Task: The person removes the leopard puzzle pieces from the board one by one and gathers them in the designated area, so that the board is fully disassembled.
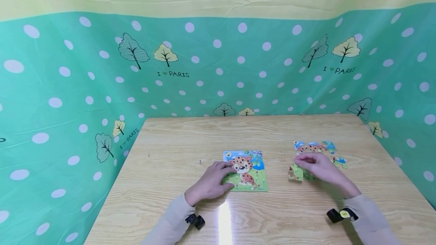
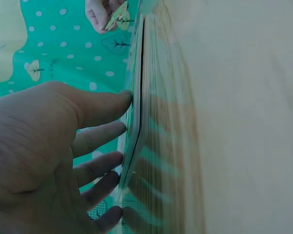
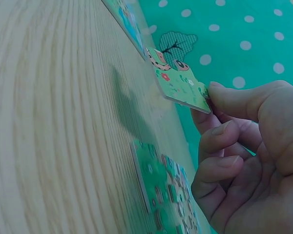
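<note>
A square jigsaw board [image 1: 253, 184] with a leopard cub picture lies flat at the table's middle. My left hand [image 1: 209, 182] reaches over its left side, thumb and fingers spread, fingertips at its surface. In the left wrist view, the board's thin edge [image 2: 137, 97] runs past those fingertips. Between thumb and forefinger, my right hand [image 1: 320, 166] pinches a puzzle piece [image 3: 178, 87], green with red flowers and a bit of spotted fur. The piece is tilted and raised over the wood, with its shadow below. Several other puzzle pieces [image 1: 310, 146] lie around and partly beneath the right hand, some hidden by it.
The wooden table [image 1: 163, 199] carries the board and the pieces, which are set apart to the right. A green dotted cloth [image 1: 204, 56] hangs behind and along both sides. Each wrist wears a strapped camera, such as the right wrist camera [image 1: 335, 215].
</note>
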The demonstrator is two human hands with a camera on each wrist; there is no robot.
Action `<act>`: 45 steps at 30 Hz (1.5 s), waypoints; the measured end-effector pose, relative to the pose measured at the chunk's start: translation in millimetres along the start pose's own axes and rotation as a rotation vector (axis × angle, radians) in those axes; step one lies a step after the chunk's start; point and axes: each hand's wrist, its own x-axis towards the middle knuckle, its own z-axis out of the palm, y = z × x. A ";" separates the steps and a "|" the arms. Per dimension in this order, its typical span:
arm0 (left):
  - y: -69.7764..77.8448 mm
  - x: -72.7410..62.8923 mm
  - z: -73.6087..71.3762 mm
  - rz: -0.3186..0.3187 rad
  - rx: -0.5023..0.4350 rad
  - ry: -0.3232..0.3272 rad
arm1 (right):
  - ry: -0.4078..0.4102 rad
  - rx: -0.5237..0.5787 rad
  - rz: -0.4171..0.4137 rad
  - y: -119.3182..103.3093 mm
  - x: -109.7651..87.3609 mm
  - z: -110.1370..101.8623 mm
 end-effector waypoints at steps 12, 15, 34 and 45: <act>-1.9 -0.6 2.4 0.014 0.004 0.002 | 0.022 -0.007 0.027 10.8 -7.8 -16.1; -1.8 -0.8 1.9 0.017 0.003 0.001 | 0.029 -0.010 0.041 14.9 -9.7 -22.3; -1.5 -1.0 1.7 0.026 -0.009 0.007 | 0.085 -0.074 0.092 45.7 -27.2 -54.2; -2.2 -1.1 1.6 0.019 -0.017 0.001 | 0.066 -0.068 0.186 63.7 -36.6 -76.1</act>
